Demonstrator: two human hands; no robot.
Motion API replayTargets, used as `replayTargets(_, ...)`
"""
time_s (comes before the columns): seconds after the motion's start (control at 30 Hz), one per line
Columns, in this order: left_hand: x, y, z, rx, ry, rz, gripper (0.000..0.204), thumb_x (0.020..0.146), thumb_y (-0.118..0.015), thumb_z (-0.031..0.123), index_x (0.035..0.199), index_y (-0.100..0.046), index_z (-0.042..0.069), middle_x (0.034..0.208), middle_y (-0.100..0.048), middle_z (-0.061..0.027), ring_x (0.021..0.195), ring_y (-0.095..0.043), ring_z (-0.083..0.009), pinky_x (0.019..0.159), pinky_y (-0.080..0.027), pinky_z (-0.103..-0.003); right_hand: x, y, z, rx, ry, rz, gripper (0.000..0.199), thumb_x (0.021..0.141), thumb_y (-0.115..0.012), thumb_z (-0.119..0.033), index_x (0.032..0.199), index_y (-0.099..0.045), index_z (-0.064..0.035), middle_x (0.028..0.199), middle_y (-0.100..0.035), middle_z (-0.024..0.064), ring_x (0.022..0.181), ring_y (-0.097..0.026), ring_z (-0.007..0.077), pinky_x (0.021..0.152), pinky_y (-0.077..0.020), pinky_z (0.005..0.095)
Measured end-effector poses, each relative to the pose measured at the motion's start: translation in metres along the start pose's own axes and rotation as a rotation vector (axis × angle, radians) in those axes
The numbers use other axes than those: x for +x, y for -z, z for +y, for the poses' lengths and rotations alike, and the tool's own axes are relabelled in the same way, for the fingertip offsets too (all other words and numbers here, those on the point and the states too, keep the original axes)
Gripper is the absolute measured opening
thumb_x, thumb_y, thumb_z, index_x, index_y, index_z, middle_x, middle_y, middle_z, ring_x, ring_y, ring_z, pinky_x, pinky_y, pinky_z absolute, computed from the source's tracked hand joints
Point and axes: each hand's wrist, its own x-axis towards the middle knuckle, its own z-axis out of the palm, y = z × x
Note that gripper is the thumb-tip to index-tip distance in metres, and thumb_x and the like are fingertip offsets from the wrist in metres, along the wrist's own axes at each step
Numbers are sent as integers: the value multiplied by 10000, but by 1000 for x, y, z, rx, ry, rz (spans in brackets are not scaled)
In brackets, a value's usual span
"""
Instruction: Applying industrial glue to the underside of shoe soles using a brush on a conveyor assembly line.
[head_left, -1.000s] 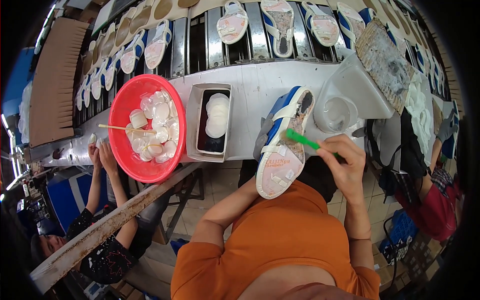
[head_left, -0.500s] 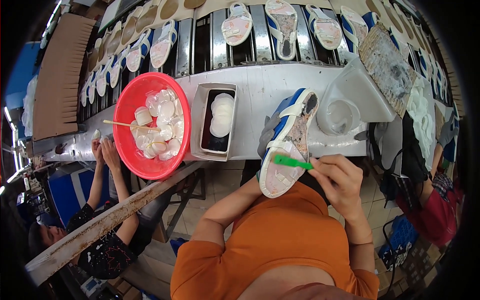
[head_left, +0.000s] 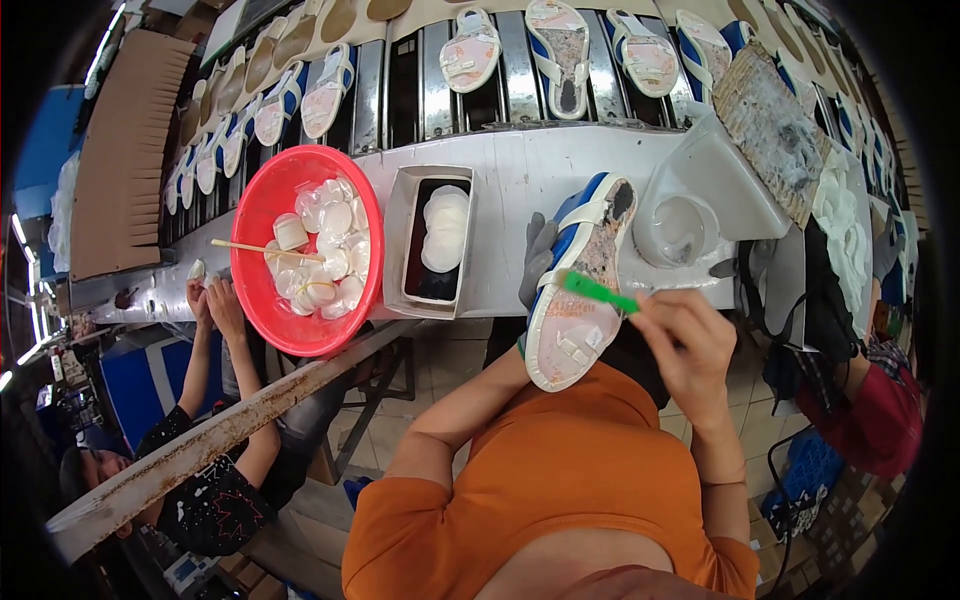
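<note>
Brush [head_left: 598,291] at sandal [head_left: 598,255], one hand per item

R hand [head_left: 690,340], bare: thumb & fingers pinched tog. on end of green brush handle; L hand [head_left: 540,255], grey glove: by the look clamped on sandal from behind its L side, most of grip hidden

Sandal slants over near edge of table [head_left: 510,205], strapped face to camera, white rim, pink patch & rough grey strip showing; brush head over the face, abt where strip meets patch; can't tell if bristles touch

Step in hand, my read: brushing that face; next move prob. calls for light, even strokes w/ R hand, L hand keeping sandal steady, straps clear of brush

Containers: pale cup [head_left: 675,232] just R of sandal, cloudy, contents unclear; big pale tray [head_left: 725,185] beside it, rough brown board [head_left: 775,140] on its far side. L of sandal, white box [head_left: 402,240], dark inside, w/ stack of white discs [head_left: 445,230]. Then red tub [head_left: 300,340], many clear/whitish discs, thin stick [head_left: 265,247] lying across. Farther out, more sandals on metal rollers [head_left: 436,95]
</note>
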Motion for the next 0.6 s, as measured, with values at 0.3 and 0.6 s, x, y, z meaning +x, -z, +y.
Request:
replayTargets(0.3, 9, 0, -3, -178, 62, 8, 715, 807, -797, 245, 1417, -457, 93, 1440, -487, -71, 1319, -463, -237, 1170, -269, -399, 22, 11, -16, 5, -18, 61, 106, 767, -776, -78, 850, -719, -46, 828, -675, 61, 666, -637, 195, 564, -506, 305)
replayTargets(0.6, 7, 12, -5, -466, 278, -1, 721, 799, -807, 243, 1415, -462, 95, 1441, -489, -67, 1319, -464, -235, 1173, -263, -398, 29, 12, -30, 36, 180, 35, 131, 749, -784, -54, 862, -719, -46, 836, -673, 70, 676, -644, 213, 557, -508, 308)
